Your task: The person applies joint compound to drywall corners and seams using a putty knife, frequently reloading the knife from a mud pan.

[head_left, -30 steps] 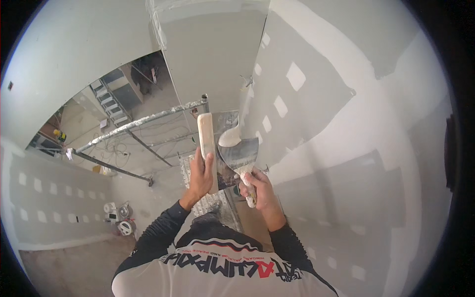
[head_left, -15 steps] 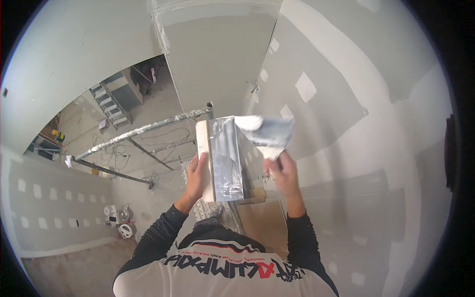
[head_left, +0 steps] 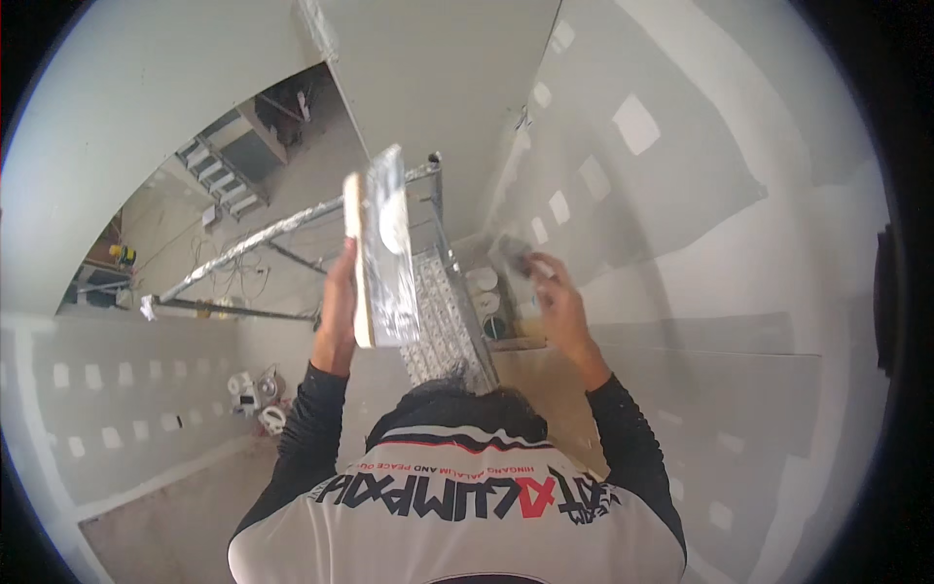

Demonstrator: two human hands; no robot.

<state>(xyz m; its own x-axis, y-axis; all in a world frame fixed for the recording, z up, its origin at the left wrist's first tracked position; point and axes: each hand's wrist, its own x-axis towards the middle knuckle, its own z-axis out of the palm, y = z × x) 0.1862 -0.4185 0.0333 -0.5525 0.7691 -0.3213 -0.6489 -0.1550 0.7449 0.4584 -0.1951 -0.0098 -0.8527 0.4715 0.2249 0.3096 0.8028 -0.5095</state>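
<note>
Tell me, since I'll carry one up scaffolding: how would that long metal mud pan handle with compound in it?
The mud pan looks rigid, so it probably won't flex. It's long and the left hand holds it near one end, so it may feel end-heavy. Smeared compound could make it slippery.

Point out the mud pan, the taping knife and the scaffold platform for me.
mud pan (head_left: 386, 255), head view, on its metal side wall.
taping knife (head_left: 513, 255), head view, on its blurred blade.
scaffold platform (head_left: 443, 326), head view, on its perforated deck.
</note>
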